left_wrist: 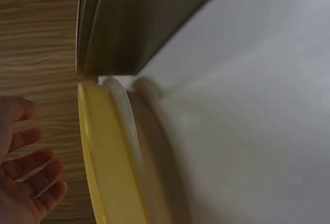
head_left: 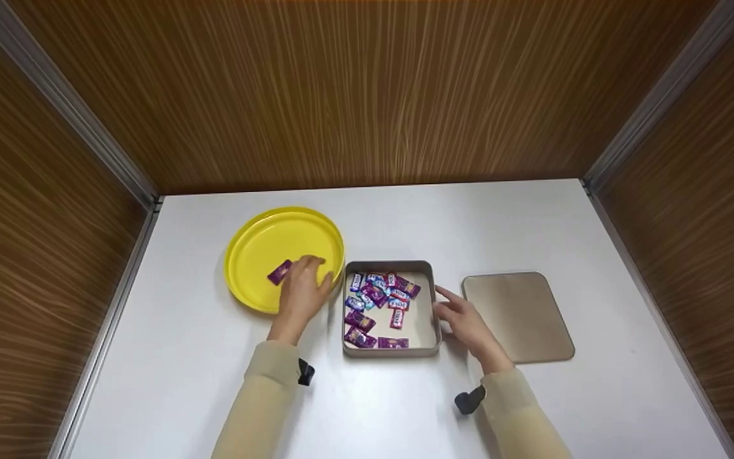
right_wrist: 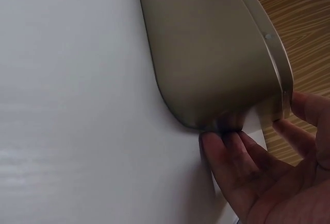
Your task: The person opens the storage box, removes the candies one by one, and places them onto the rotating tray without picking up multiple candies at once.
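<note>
Above the near right part of a yellow plate (head_left: 262, 252) is my left hand (head_left: 304, 293), its fingers loosely bent. A purple-wrapped candy (head_left: 280, 272) lies on the plate just left of those fingers. In the left wrist view nothing shows between the fingers (left_wrist: 44, 175), which are beyond the rim. An open square metal tin (head_left: 392, 352) stands right of the plate, with several purple, blue and red wrapped candies (head_left: 374, 294) inside. My right hand (head_left: 469, 324) touches the tin's right wall with extended fingers (right_wrist: 219, 154), seen close up in the right wrist view.
A flat metal lid (head_left: 520, 319) lies on the white table (head_left: 399, 408), right of my right hand. Wood-grain panels (head_left: 367, 95) enclose the table at the back and both sides. The plate's rim stands close to the tin's left wall.
</note>
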A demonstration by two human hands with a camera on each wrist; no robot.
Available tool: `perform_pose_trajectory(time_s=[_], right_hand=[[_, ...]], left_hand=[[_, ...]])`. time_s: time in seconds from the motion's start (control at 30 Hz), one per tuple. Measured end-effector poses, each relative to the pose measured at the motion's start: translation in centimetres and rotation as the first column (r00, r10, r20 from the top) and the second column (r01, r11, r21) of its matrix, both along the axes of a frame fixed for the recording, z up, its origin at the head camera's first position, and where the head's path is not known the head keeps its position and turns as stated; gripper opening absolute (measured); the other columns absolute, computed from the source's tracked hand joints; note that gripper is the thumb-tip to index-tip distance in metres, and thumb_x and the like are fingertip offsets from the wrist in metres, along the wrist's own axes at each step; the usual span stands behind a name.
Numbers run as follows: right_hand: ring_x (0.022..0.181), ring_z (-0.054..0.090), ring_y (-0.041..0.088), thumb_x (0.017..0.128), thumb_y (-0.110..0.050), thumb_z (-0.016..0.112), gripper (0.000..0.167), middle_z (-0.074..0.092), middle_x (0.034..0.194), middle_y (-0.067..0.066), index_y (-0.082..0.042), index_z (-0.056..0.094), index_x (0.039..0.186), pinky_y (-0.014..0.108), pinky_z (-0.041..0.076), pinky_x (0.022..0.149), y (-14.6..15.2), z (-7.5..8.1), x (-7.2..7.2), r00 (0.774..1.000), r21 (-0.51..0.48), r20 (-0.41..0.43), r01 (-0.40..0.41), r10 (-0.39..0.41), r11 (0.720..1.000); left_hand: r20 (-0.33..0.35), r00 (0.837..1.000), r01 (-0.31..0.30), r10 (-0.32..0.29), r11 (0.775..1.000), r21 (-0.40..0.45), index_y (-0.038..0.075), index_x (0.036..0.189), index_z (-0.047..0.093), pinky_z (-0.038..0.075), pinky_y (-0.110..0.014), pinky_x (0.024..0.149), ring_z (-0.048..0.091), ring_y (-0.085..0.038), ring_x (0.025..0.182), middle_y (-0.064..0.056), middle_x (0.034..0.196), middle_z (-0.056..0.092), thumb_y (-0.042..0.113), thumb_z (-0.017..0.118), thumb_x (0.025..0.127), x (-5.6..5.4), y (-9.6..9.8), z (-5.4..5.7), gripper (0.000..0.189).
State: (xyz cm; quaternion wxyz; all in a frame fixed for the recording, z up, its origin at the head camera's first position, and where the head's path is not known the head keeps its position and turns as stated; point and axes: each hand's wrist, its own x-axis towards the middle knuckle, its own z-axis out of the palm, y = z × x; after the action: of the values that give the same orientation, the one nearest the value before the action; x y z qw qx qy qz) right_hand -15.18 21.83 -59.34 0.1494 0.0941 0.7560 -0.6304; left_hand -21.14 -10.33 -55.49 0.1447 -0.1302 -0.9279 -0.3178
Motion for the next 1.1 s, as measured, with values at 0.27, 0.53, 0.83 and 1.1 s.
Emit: perform_pose_trajectory(time_s=[0.27, 0.53, 0.83, 1.1], right_hand=[[0.122, 0.053, 0.041, 0.1, -0.017, 0.056, 0.053, 0.055, 0.133, 0.024, -0.013, 0.04, 0.151, 0.059, 0.044, 0.096, 0.2, 0.1, 0.2, 1.0, -0.001, 0.007, 0.01, -0.01, 1.0], [0.117, 0.057, 0.04, 0.099, -0.016, 0.058, 0.054, 0.058, 0.129, 0.025, -0.009, 0.04, 0.15, 0.057, 0.047, 0.093, 0.4, -0.2, 0.3, 0.999, 0.02, -0.032, 0.015, -0.014, 1.0], [0.118, 0.056, 0.041, 0.099, -0.017, 0.058, 0.056, 0.057, 0.13, 0.027, -0.009, 0.039, 0.15, 0.058, 0.044, 0.098, 0.4, 0.1, 0.5, 0.999, 0.018, -0.048, 0.01, -0.009, 1.0], [0.116, 0.058, 0.04, 0.099, -0.018, 0.057, 0.054, 0.058, 0.129, 0.026, -0.009, 0.04, 0.15, 0.056, 0.043, 0.099, 0.5, 0.0, 0.6, 0.998, 0.06, -0.063, 0.011, -0.008, 0.998]], left_hand=[[0.181, 0.927, 0.362, -0.329, 0.911, -0.198, 0.004, 0.111, 0.07, 0.051, -0.039, 0.093, 0.063, -0.026, 0.104, -0.01, 0.111, 0.066, 0.015, 0.071, 0.089, 2.5, 4.1, 1.0, 0.025], [0.143, 0.887, 0.457, -0.44, 0.786, -0.417, 0.009, 0.099, 0.075, 0.054, -0.036, 0.08, 0.066, -0.021, 0.087, -0.002, 0.095, 0.07, 0.012, 0.077, 0.081, 3.1, 6.2, -0.3, 0.018], [0.177, 0.911, 0.407, -0.374, 0.735, -0.542, 0.013, 0.092, 0.075, 0.048, -0.042, 0.084, 0.066, -0.023, 0.087, -0.002, 0.091, 0.07, 0.016, 0.07, 0.089, 3.3, 6.8, -1.2, 0.007], [0.189, 0.914, 0.396, -0.358, 0.694, -0.602, 0.015, 0.094, 0.076, 0.047, -0.042, 0.086, 0.065, -0.024, 0.088, -0.003, 0.093, 0.07, 0.015, 0.066, 0.091, 3.4, 7.0, -1.4, 0.01]])
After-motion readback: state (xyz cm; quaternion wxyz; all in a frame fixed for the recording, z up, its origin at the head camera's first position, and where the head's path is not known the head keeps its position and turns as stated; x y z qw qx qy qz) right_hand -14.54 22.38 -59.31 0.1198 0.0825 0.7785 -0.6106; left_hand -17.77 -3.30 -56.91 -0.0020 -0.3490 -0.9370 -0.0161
